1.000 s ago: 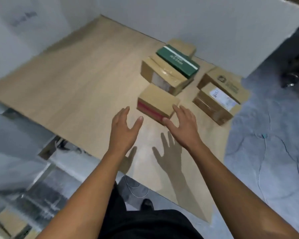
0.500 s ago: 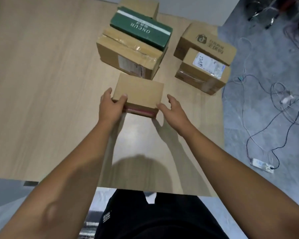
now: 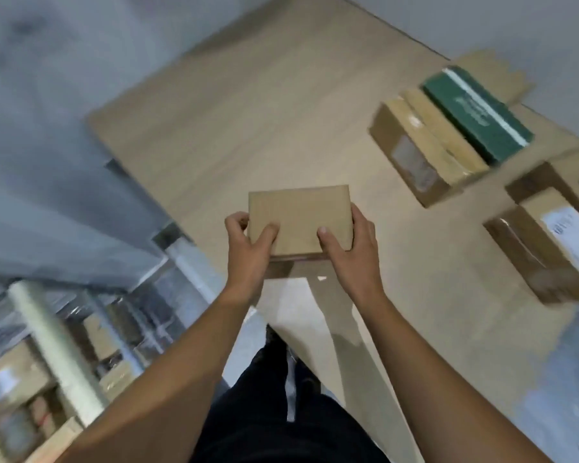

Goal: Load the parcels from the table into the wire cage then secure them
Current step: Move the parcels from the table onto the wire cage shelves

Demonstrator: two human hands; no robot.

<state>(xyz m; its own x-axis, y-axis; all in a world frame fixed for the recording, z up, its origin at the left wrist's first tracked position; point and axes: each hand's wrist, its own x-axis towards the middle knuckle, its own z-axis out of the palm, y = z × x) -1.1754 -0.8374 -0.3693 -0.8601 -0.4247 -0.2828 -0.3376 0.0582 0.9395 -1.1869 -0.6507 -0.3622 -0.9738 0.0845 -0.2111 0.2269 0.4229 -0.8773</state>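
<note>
Left hand (image 3: 248, 248), right hand (image 3: 351, 252) grip parcel (image 3: 300, 215) near boxes (image 3: 425, 145).

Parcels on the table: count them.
5: a taped brown box, a green box atop it, a tan box behind; right, a labelled box and a logo box behind it. Others may be hidden.

Black trousers (image 3: 264, 422) show above a grey floor (image 3: 562, 379).

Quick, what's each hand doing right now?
Left hand: grips the small plain brown cardboard box.
Right hand: grips the same box.
</note>
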